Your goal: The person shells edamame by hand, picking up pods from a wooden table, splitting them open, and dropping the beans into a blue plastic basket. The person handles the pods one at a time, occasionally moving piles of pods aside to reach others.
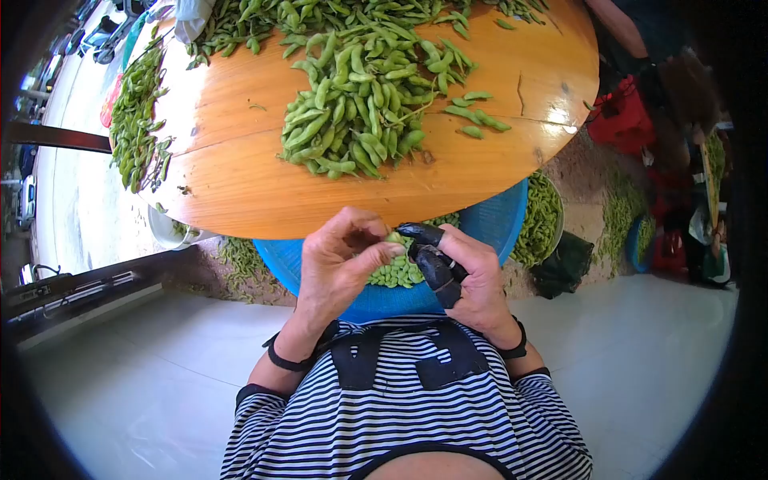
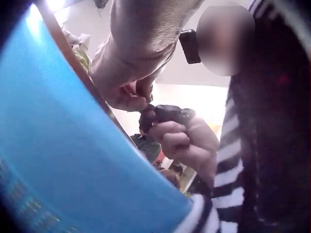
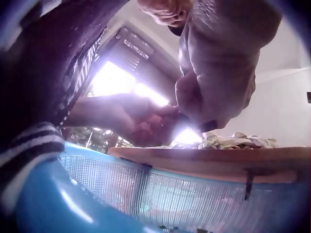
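In the head view my left hand (image 1: 340, 252) pinches a green soybean pod (image 1: 394, 238) between thumb and forefinger, over a blue basket (image 1: 276, 264). From the other side my right hand (image 1: 476, 276) grips the same pod, its thumb and forefinger wrapped in black covers (image 1: 436, 276). Those fingers partly hide the pod. Shelled green beans (image 1: 396, 274) lie in the basket below both hands. In the left wrist view the fingertips of the left hand (image 2: 129, 82) meet the covered fingertips of the curled right hand (image 2: 182, 141). Glare blurs the fingertips in the right wrist view.
A wooden table (image 1: 232, 176) stands just ahead, with a big heap of soybean pods (image 1: 360, 104) on it and more pods (image 1: 136, 120) along its left edge. Right of the basket is a container of pods (image 1: 540, 220), beside a dark bag (image 1: 564, 268) on the floor.
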The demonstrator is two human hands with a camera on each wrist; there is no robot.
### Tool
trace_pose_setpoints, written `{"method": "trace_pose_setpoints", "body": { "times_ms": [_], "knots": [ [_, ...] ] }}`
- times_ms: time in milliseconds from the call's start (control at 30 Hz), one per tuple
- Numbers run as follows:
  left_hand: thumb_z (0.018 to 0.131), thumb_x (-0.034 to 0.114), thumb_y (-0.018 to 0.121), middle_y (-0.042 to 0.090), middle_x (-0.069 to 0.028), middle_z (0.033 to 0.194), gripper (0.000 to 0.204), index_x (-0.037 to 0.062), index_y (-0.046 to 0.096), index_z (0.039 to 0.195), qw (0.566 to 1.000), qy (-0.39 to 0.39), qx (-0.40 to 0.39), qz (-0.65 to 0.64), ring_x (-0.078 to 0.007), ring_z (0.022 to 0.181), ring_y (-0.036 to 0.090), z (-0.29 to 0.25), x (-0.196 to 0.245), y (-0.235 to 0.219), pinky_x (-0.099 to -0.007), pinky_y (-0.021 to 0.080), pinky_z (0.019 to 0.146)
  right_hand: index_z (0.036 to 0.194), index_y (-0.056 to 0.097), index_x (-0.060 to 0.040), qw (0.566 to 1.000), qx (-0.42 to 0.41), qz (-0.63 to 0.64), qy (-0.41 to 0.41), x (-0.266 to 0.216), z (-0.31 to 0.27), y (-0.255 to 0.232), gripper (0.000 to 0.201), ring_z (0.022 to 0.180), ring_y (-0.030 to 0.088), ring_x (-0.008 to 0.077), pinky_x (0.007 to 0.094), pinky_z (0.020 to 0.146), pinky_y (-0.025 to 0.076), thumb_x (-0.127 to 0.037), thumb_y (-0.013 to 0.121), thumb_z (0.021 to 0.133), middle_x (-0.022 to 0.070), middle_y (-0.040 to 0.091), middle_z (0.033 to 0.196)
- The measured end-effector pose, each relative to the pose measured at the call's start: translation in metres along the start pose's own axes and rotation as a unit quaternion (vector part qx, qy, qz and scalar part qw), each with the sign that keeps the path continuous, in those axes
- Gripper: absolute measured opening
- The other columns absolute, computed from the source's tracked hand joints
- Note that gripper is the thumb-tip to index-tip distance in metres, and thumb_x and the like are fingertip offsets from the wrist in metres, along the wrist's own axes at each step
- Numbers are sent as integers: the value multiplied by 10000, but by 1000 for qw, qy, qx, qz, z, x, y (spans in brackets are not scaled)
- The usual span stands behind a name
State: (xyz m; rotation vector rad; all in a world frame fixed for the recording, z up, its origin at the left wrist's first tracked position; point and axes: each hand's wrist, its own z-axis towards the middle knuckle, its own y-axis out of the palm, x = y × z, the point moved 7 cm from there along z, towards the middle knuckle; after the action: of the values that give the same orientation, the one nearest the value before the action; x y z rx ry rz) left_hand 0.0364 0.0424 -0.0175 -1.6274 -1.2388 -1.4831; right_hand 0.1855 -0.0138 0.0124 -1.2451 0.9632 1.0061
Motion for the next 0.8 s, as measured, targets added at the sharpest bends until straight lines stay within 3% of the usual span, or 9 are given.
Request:
{"method": "trace_pose_setpoints", "body": {
  "times_ms": [100, 233, 300, 367, 567, 733, 800],
  "knots": [
    [832, -67, 700, 630, -55, 817, 165, -24, 583, 941, 993, -38, -65, -93, -111, 704, 616, -1, -11, 11, -242, 523, 653, 1152, 629, 21, 1000, -1, 7, -28, -4, -1, -4, 343, 715, 575, 245, 298, 643, 450, 35, 635, 810, 125, 559, 842],
    [849, -78, 674, 635, -69, 838, 135, -30, 584, 939, 989, -31, -69, -130, -113, 712, 615, -1, -16, 16, -238, 517, 641, 1172, 630, 13, 1000, -10, 5, 13, 0, -5, -8, 367, 719, 571, 207, 278, 638, 440, 36, 635, 806, 106, 555, 838],
    [855, -86, 664, 640, -73, 853, 129, -32, 586, 942, 996, 8, -32, -83, -111, 717, 615, -3, -13, 17, -231, 512, 637, 1179, 630, 10, 999, -8, 17, 30, 2, -7, -8, 374, 713, 563, 191, 270, 632, 435, 34, 637, 805, 95, 552, 834],
    [854, -89, 663, 640, -71, 853, 128, -32, 586, 938, 997, 21, -24, -66, -107, 720, 614, -4, -12, 21, -225, 509, 639, 1182, 630, 8, 990, 4, 111, 82, 10, -10, -6, 374, 690, 532, 154, 263, 610, 421, 31, 627, 808, 71, 545, 828],
    [843, -105, 668, 635, -55, 844, 139, -26, 587, 923, 997, 49, -15, -49, -96, 734, 608, -4, -11, 22, -214, 495, 645, 1159, 633, 13, 976, -1, 156, 150, 22, -14, -5, 365, 689, 506, 112, 246, 601, 404, 31, 624, 795, 54, 522, 821],
    [819, -111, 686, 629, -42, 826, 162, -15, 591, 910, 997, 70, 1, -22, -88, 734, 594, -5, -10, 23, -215, 483, 633, 1132, 637, 17, 977, -12, 162, 136, 25, -15, -8, 344, 665, 484, 103, 240, 587, 382, 28, 630, 788, 42, 507, 808],
    [804, -113, 693, 625, -41, 820, 169, -9, 594, 891, 987, 144, 2, 69, -79, 733, 584, -6, -3, 23, -216, 481, 632, 1120, 639, 19, 977, -13, 169, 126, 24, -15, -7, 333, 656, 476, 102, 242, 579, 375, 28, 630, 788, 38, 502, 801]
  ]
}}
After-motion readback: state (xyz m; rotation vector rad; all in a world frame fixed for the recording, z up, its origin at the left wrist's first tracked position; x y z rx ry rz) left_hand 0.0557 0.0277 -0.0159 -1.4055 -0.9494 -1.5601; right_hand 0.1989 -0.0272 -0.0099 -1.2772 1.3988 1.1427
